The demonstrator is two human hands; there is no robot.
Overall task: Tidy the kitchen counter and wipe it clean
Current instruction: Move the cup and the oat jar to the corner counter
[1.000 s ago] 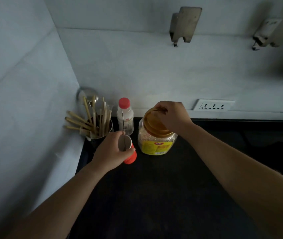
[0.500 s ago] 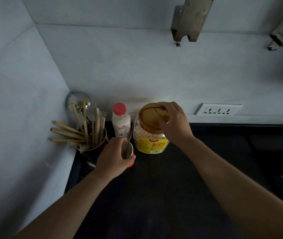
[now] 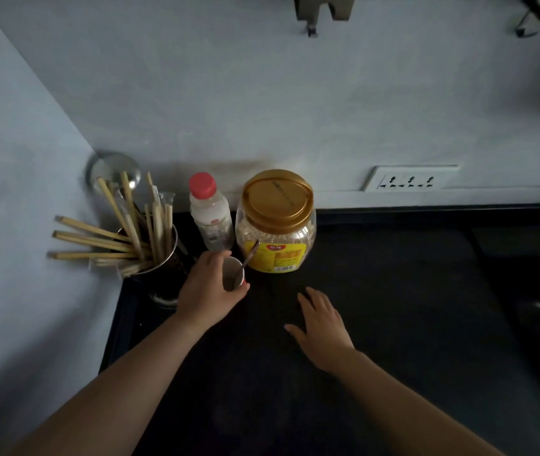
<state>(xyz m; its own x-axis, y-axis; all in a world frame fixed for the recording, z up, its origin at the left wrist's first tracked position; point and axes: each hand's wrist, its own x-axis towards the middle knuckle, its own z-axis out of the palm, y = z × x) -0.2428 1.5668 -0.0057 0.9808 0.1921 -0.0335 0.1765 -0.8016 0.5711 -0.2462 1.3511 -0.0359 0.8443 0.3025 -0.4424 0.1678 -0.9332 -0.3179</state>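
Here, left hand (image 3: pixel 207 291) gripping cup (image 3: pixel 230 278) holding spoon (image 3: pixel 251 255), right hand (image 3: pixel 324 327) loose-fingered, empty, over dark counter (image 3: pixel 410 307).

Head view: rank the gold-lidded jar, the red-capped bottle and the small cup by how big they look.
Largest: gold-lidded jar
Then: red-capped bottle
Smallest: small cup, partly hidden by the left hand

The dark surface (image 3: pixel 393 307) runs into a wall (image 3: pixel 262 93) corner. At its back left stand a holder (image 3: pixel 166 271) of chopsticks (image 3: pixel 97 238), a red-capped bottle (image 3: pixel 211 215) and a gold-lidded jar (image 3: pixel 275 238), close together.
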